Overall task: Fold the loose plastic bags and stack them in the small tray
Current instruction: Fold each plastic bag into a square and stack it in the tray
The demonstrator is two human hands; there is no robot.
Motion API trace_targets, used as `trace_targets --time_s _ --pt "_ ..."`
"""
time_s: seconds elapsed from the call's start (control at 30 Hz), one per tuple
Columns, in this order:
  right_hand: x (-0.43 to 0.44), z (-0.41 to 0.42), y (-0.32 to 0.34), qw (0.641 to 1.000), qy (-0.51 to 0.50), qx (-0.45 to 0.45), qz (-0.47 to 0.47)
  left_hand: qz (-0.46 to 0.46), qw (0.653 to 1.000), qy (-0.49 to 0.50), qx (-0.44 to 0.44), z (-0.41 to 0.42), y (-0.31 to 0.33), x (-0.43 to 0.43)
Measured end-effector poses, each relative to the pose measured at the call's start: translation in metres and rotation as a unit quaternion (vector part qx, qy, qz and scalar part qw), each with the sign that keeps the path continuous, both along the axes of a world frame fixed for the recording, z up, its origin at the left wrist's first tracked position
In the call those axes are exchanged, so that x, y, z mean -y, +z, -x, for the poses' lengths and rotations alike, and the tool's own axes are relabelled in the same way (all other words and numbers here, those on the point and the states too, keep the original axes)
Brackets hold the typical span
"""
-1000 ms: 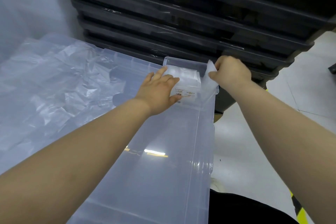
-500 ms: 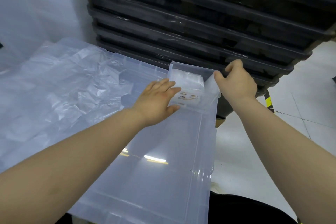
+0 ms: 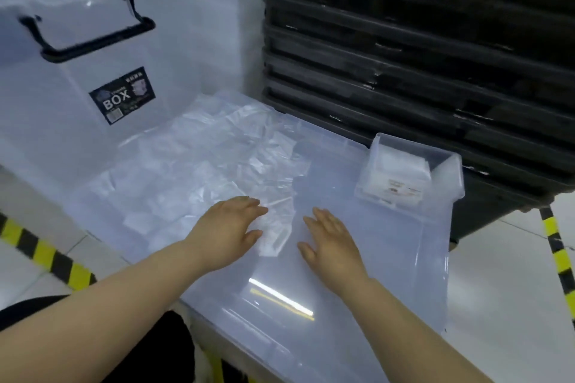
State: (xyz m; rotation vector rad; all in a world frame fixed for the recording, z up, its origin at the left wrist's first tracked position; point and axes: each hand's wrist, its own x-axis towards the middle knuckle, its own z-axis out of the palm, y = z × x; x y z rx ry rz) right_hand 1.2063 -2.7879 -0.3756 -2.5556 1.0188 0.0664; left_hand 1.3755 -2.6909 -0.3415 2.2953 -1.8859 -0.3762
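Plastic bags [image 3: 202,171]: a loose, crumpled pile lay spread over the left part of a clear lid [image 3: 389,258], well apart from the tray
Small tray [image 3: 455,178]: it stood at the far right corner of the lid, just in front of the black crates [image 3: 435,56]
Folded bags [image 3: 396,169]: a neat stack sat inside the tray, against its left wall
Left hand [image 3: 230,232]: its fingers were straight and lay on the near edge of the pile; it gripped nothing
Right hand [image 3: 329,242]: it was flat and open over bare lid just beside the pile, with nothing in it; whether it touched the lid could not be told
Done: some bags looked folded and stacked in the tray
Left to do: the pile looked large, so I judged much of the folding was not yet done; the next bag seemed to need drawing out and flattening
Hard to make out: the clear layers blended, so neither pile nor stack could be counted; the print on the stack was blurred; the storage box [image 3: 77,71] at left was cut off by the frame
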Motion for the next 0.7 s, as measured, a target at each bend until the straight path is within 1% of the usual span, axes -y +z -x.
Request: trace_targets --time_s 0.13,0.23,0.37,0.43,0.5,0.6,0.63,0.7 --pt "-0.003 -0.002 -0.012 0.999 -0.006 -0.005 0.049 -0.016 0.993 0.116 0.026 -0.026 -0.013 -0.013" --pt "-0.003 -0.001 -0.016 0.999 -0.016 0.030 0.040 -0.031 0.988 0.147 0.035 -0.035 -0.021 -0.023" --pt "-0.003 -0.001 -0.019 0.997 -0.011 0.052 0.056 0.022 0.977 0.210 -0.020 -0.042 -0.032 -0.029" --pt "-0.004 -0.001 -0.019 0.997 -0.014 0.055 0.056 0.067 0.970 0.234 -0.021 -0.045 -0.035 -0.029" --pt "-0.003 -0.001 -0.020 0.996 -0.012 0.067 0.052 0.099 0.966 0.240 -0.008 -0.046 -0.037 -0.027" --pt "-0.002 0.000 -0.022 0.992 -0.027 0.115 0.041 0.131 0.963 0.237 0.011 -0.042 -0.033 -0.026" --pt "-0.001 0.001 -0.021 0.990 -0.045 0.131 0.029 0.154 0.965 0.210 0.014 -0.041 -0.030 -0.027" --pt "0.001 0.003 -0.023 0.978 -0.083 0.188 0.039 0.208 0.968 0.138 0.024 -0.038 -0.027 -0.028"
